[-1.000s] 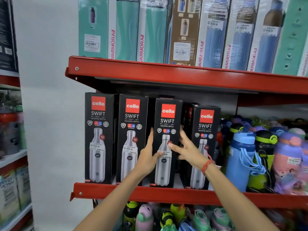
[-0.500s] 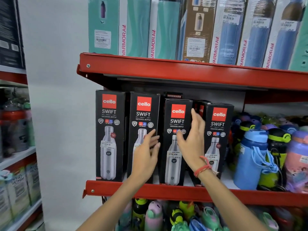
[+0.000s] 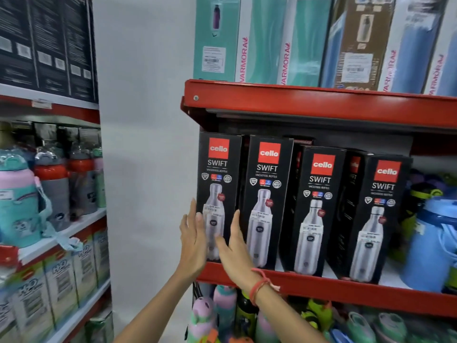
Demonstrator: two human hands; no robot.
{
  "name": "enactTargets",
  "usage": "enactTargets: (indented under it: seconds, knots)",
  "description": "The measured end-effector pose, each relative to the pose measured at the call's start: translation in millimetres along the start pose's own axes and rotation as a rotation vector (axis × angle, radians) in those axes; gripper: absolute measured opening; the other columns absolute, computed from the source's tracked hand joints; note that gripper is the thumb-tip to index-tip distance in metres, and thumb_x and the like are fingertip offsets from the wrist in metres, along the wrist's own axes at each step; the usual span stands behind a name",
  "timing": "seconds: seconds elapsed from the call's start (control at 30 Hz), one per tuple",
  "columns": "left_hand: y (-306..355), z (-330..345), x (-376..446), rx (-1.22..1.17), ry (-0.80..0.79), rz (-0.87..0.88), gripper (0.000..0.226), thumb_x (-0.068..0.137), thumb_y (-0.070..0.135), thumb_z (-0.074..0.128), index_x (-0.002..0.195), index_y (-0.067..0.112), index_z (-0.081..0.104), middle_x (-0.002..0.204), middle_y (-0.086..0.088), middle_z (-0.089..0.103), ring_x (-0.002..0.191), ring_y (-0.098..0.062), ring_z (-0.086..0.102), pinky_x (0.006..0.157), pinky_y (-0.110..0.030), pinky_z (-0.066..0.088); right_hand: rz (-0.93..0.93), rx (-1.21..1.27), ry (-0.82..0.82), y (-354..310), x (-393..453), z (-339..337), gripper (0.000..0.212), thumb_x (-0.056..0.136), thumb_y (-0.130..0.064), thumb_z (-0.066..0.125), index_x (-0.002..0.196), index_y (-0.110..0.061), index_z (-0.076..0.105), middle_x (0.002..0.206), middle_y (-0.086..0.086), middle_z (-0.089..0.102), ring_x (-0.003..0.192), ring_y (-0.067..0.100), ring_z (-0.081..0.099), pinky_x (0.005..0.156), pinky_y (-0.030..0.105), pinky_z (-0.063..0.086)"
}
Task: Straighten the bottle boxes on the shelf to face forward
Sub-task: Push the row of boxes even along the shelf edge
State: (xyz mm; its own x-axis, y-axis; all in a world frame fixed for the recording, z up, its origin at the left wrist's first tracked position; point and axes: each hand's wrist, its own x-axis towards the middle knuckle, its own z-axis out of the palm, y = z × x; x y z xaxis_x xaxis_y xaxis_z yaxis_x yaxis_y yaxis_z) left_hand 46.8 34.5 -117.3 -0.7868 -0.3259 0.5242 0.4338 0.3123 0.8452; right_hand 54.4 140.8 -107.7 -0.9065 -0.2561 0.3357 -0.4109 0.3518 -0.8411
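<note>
1. Far left there's a second rack [image 3: 49,105] with kids' bottles and dark cartons sitting on it. None of that is getting touched.

2. The left hand [image 3: 194,243] is reaching up at the outer left edge of the leftmost box [image 3: 218,194], palm turned inward. The fingers [image 3: 193,211] are lying straight and close together against that edge, not curling around anything. Looks like it's flat-pressing, not gripping.

3. That leftmost box is standing upright at the left end of the red shelf [image 3: 321,290], long axis vertical, printed front pointing pretty much at the camera.

4. The right hand [image 3: 235,248], the one with the red wrist thread [image 3: 262,284], is sitting over the lower front of the box and the seam where the second box [image 3: 268,201] begins. Its fingers are extended and slightly spread, holding nothing. So both palms are bracketing the leftmost box from either side, with the box lying between them. Any squaring nudge is going to be a twist about that vertical axis, I'd guess.

5. The second box is standing just beside the first and also facing front-ish.

6. The third box [image 3: 319,211] and fourth box [image 3: 380,219] are sitting nearer the front lip and looking turned a bit, with their left sides showing. The right hand is the closer one for those.

7. Far right, loose colourful bottles [image 3: 430,243] are crowding the shelf end.
</note>
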Motion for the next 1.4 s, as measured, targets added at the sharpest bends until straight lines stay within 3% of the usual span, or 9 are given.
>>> enactTargets:
  seconds: [0.17, 0.4, 0.73, 0.83, 0.97, 1.1, 1.27, 1.33, 1.4]
  knots:
    - [-5, -17, 0, -0.069, -0.191, -0.116, 0.05, 0.09, 0.064, 0.004, 0.14, 0.06, 0.004, 0.153, 0.022, 0.016, 0.143, -0.007, 0.02, 0.115, -0.028, 0.016, 0.085, 0.122, 0.007, -3, 4, 6, 0.07, 0.099, -0.046, 0.035, 0.146, -0.048, -0.017, 0.161, -0.007, 0.019, 0.144, 0.025, 0.03, 0.112, 0.039, 0.027]
    - [-10, -37, -7, -0.028, -0.28, -0.131, 0.064, 0.068, 0.089, 0.002, 0.13, 0.074, 0.007, 0.155, 0.013, 0.027, 0.14, -0.023, 0.034, 0.115, -0.049, 0.029, 0.04, 0.198, 0.005, -5, -8, 4, 0.066, 0.099, -0.047, 0.035, 0.146, -0.052, -0.011, 0.139, -0.032, 0.008, 0.148, 0.014, 0.017, 0.116, 0.035, 0.016]
    - [-1, -42, -24, 0.075, -0.238, -0.065, 0.068, 0.07, 0.086, 0.0, 0.135, 0.068, 0.009, 0.139, 0.02, 0.037, 0.113, -0.009, 0.049, 0.1, -0.03, 0.038, 0.043, 0.061, -0.036, -5, -21, -8, 0.066, 0.097, -0.055, 0.032, 0.146, -0.052, -0.011, 0.149, -0.028, 0.012, 0.141, 0.02, 0.035, 0.105, 0.034, 0.032]
    - [5, -32, -32, 0.159, -0.05, -0.026, 0.058, 0.093, 0.063, 0.016, 0.145, 0.042, 0.031, 0.139, 0.014, 0.045, 0.121, -0.008, 0.047, 0.104, -0.028, 0.036, -0.014, -0.124, 0.097, -1, -23, -16, 0.064, 0.097, -0.048, 0.043, 0.153, -0.036, 0.015, 0.131, -0.016, 0.053, 0.102, 0.004, 0.059, 0.084, 0.023, 0.043]
    - [16, -8, -41, 0.264, 0.281, 0.205, 0.036, 0.096, 0.027, 0.037, 0.121, 0.016, 0.061, 0.123, 0.0, 0.057, 0.114, -0.009, 0.051, 0.1, -0.03, 0.042, -0.141, -0.226, 0.485, 8, -31, -39, 0.047, 0.095, -0.024, 0.052, 0.141, -0.019, 0.045, 0.138, 0.001, 0.054, 0.127, 0.02, 0.05, 0.104, 0.029, 0.039]
    - [37, 28, -52, 0.158, -0.04, 0.162, 0.035, 0.1, 0.03, 0.039, 0.13, 0.021, 0.054, 0.127, 0.005, 0.062, 0.115, -0.001, 0.056, 0.1, -0.028, 0.046, -0.086, -0.231, 0.482, 20, -34, -64, 0.063, 0.095, -0.025, 0.052, 0.151, -0.016, 0.024, 0.151, 0.009, 0.033, 0.137, 0.026, 0.035, 0.109, 0.033, 0.03]
    - [47, 69, -66, 0.075, -0.201, -0.076, 0.065, 0.095, 0.053, 0.021, 0.152, 0.025, 0.011, 0.159, 0.007, 0.019, 0.134, 0.004, 0.018, 0.107, -0.017, 0.013, 0.02, -0.018, 0.183, 31, -27, -81, 0.08, 0.098, -0.041, 0.044, 0.152, -0.033, -0.014, 0.164, -0.002, 0.002, 0.149, 0.019, 0.015, 0.116, 0.036, 0.022]
    - [50, 76, -66, 0.087, -0.225, -0.133, 0.066, 0.092, 0.058, 0.014, 0.151, 0.031, 0.003, 0.158, 0.003, 0.022, 0.136, -0.004, 0.028, 0.104, -0.019, 0.018, 0.026, 0.031, 0.103, 32, -24, -87, 0.079, 0.098, -0.045, 0.042, 0.148, -0.043, -0.019, 0.164, -0.005, 0.004, 0.148, 0.021, 0.021, 0.115, 0.04, 0.024]
    - [54, 79, -65, 0.124, -0.186, -0.176, 0.061, 0.093, 0.056, 0.01, 0.15, 0.036, 0.004, 0.136, 0.004, 0.052, 0.11, -0.003, 0.056, 0.091, -0.018, 0.03, 0.039, 0.042, 0.055, 34, -23, -91, 0.077, 0.097, -0.049, 0.04, 0.144, -0.05, -0.021, 0.163, -0.005, 0.011, 0.146, 0.025, 0.028, 0.116, 0.043, 0.027]
